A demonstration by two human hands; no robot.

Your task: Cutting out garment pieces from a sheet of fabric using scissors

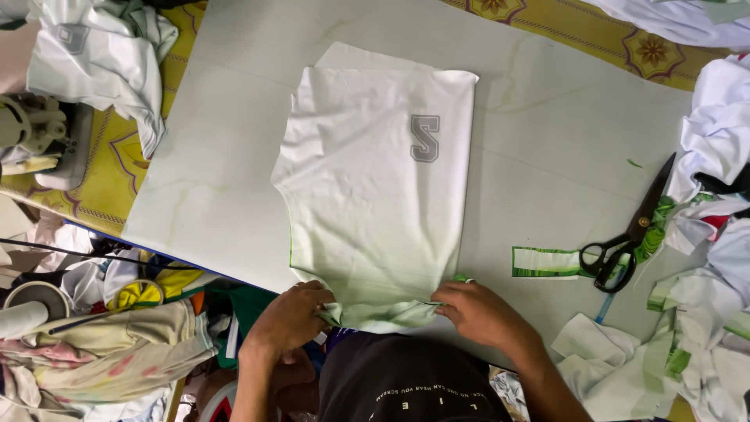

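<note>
Pinching white shirt (375, 195) hem, left hand (291, 316), right hand (480, 312), fingers closed on near edge.

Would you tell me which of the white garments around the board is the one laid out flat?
The white garment with a grey emblem, spread flat mid-board; both hands, left hand and right hand, pinch its near edge. The others lie crumpled in heaps at the sides.

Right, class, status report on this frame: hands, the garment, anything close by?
Left hand and right hand both pinching near hem of white shirt piece. Piece lies flat on pale board. Black scissors to the right, apart.
</note>
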